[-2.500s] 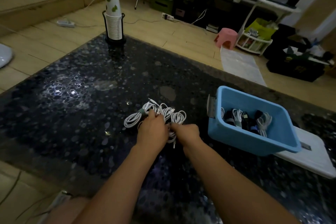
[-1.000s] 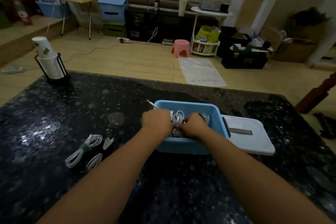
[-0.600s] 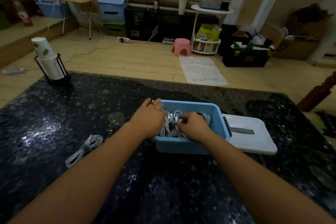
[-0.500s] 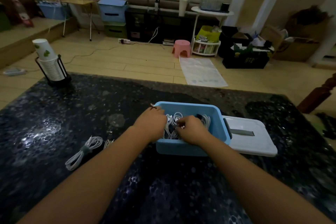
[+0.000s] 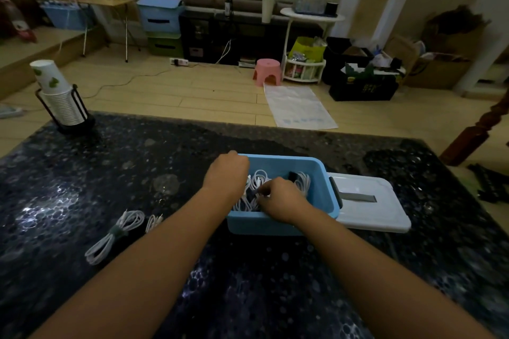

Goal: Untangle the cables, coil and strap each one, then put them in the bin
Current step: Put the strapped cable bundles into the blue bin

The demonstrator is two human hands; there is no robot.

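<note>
Both hands' fingertips are hidden among the white cables in the bin — their grip unclear.

table: glossy dark speckled stone look
bin: smooth matt blue plastic
lid: smooth white plastic
cups: white paper
floor: pale wood
</note>
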